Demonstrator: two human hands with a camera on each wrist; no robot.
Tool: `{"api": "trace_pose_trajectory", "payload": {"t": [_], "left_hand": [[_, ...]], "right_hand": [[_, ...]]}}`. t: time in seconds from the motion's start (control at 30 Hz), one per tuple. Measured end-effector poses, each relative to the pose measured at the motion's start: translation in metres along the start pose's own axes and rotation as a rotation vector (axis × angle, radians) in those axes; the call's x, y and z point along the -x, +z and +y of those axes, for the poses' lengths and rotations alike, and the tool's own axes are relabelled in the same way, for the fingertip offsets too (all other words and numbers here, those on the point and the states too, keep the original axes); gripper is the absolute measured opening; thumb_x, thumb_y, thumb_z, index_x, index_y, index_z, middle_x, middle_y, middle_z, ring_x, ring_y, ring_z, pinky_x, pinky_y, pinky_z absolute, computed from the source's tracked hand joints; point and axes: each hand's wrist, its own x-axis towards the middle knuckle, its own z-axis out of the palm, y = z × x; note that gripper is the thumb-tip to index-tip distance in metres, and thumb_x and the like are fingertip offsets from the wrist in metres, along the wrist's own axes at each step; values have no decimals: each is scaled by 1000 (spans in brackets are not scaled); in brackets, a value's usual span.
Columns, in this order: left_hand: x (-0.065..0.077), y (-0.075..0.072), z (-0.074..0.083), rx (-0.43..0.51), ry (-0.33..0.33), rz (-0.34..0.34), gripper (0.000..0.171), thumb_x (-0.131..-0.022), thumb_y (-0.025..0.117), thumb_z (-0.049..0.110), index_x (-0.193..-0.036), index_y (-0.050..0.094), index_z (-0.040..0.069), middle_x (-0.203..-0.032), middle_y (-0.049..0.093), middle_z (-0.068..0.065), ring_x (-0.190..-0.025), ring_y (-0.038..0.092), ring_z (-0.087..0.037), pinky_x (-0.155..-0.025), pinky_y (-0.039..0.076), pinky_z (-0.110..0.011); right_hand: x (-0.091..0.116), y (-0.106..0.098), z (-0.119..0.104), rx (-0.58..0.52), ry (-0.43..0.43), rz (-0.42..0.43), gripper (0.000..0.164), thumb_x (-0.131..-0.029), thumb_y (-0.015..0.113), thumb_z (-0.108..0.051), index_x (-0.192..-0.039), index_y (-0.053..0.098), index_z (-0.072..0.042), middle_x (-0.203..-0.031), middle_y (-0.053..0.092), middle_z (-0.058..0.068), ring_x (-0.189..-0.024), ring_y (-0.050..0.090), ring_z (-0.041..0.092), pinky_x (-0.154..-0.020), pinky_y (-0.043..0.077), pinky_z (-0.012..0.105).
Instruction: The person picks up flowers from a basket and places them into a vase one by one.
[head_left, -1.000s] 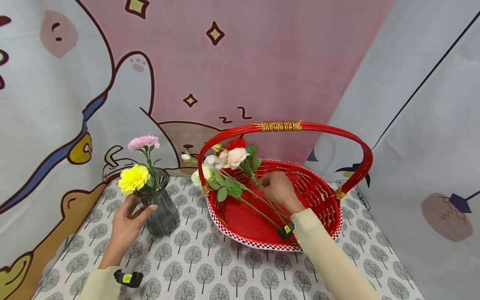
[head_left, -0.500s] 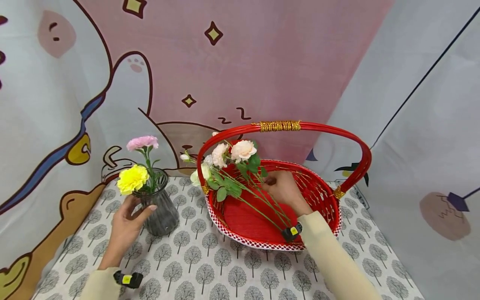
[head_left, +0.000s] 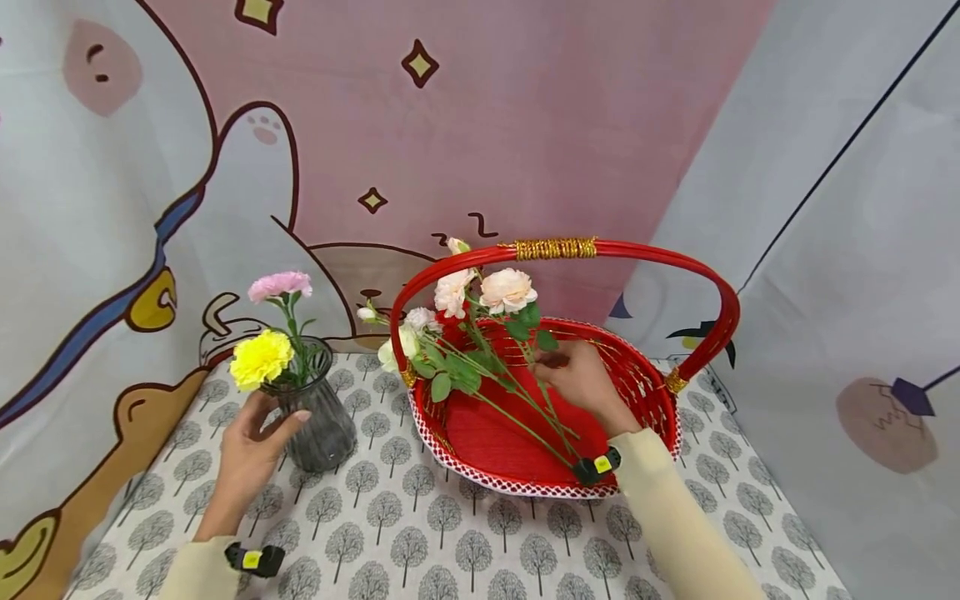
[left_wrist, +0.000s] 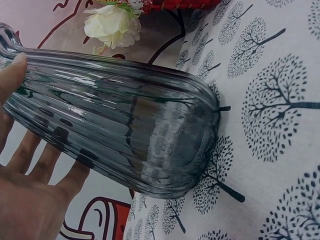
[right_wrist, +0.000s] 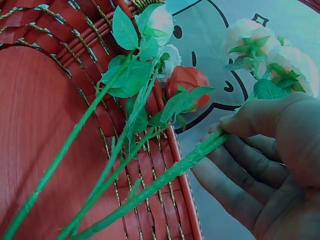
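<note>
My left hand (head_left: 247, 454) holds a grey ribbed glass vase (head_left: 324, 429) upright on the tablecloth, thumb and fingers about its upper part. A yellow carnation (head_left: 262, 358) and a pink carnation (head_left: 280, 286) stand in the vase. Over the red basket, my right hand (head_left: 588, 385) pinches the green stem of a pale pink rose spray (head_left: 507, 290) between thumb and fingers. That stem (right_wrist: 165, 177) slants past others in the right wrist view. A red rose (right_wrist: 187, 84) and white flowers (head_left: 401, 346) lie at the basket's left side.
The red woven basket (head_left: 495, 482) has a tall arched handle (head_left: 555, 248) above the right hand. Tree-patterned cloth (head_left: 420, 533) covers the table. A cartoon-printed curtain (head_left: 600, 108) hangs close behind.
My right hand has moved slightly right, lifting the pale pink rose spray up and to the right, apart from the other flowers. The left hand stays at the vase.
</note>
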Motion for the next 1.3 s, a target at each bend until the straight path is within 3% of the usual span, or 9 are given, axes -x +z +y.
{"api": "trace_pose_trajectory", "payload": {"t": [0.1, 0.3, 0.47, 0.63, 0.73, 0.83, 1.07, 1.13, 1.3], "left_hand": [[1, -1, 0, 0, -6, -2, 51, -99, 71, 35, -143, 50, 21, -132, 51, 11, -145, 45, -38, -96, 50, -4], [1, 1, 0, -45, 21, 14, 48, -98, 71, 34, -139, 53, 19, -128, 54, 9, -140, 49, -15, -99, 48, -4], [-1, 2, -1, -44, 25, 13, 48, -98, 71, 35, -139, 52, 18, -126, 53, 11, -139, 49, -12, -99, 49, -5], [-1, 2, -3, -39, 35, 23, 49, -98, 71, 34, -141, 53, 19, -127, 55, 11, -133, 48, 1, -100, 48, -4], [-1, 2, -4, -40, 32, 28, 48, -98, 72, 34, -139, 54, 19, -126, 55, 10, -132, 48, 1, -101, 49, -5], [0, 3, -4, -39, 24, 23, 46, -98, 72, 35, -137, 53, 17, -125, 54, 9, -134, 49, -2, -102, 49, -6], [3, 1, -4, -37, -9, 12, 49, -98, 71, 37, -140, 52, 19, -128, 53, 10, -146, 46, -30, -103, 51, -11], [2, 1, -5, -38, -6, 15, 52, -98, 71, 36, -144, 51, 22, -129, 54, 10, -146, 46, -27, -105, 51, -14], [0, 1, -5, -34, 9, 23, 56, -98, 71, 35, -149, 50, 26, -129, 56, 10, -139, 47, -7, -106, 49, -12]], "right_hand": [[4, -2, 1, 18, -25, 14, 18, -92, 77, -20, -104, 80, -7, -99, 80, 10, -88, 75, 21, -69, 59, 29], [16, -8, 5, 48, -71, 23, 7, -91, 78, -16, -95, 78, -10, -88, 78, 3, -78, 66, 15, -68, 53, 28], [23, -13, 11, 58, -114, 16, 8, -92, 78, -19, -93, 76, -11, -86, 75, -2, -75, 62, 11, -68, 52, 26], [29, -16, 14, 58, -180, 20, 9, -91, 79, -18, -90, 75, -10, -84, 75, -4, -77, 66, 9, -69, 55, 26], [33, -18, 15, 39, -201, 10, 4, -90, 79, -14, -90, 76, -14, -86, 76, -4, -79, 69, 10, -71, 58, 27], [37, -21, 14, 7, -217, 5, 9, -90, 79, -9, -91, 75, -18, -88, 76, -5, -81, 71, 11, -71, 59, 25], [43, -27, 6, -106, -222, -12, 7, -90, 80, -12, -93, 76, -17, -91, 77, 0, -78, 70, 13, -66, 59, 23], [43, -27, 2, -125, -224, -8, 6, -90, 81, -14, -93, 76, -17, -90, 76, 1, -77, 68, 12, -65, 58, 22], [43, -27, -11, -182, -220, -4, 6, -90, 80, -15, -94, 75, -15, -91, 74, 4, -76, 65, 13, -64, 58, 23]]}}
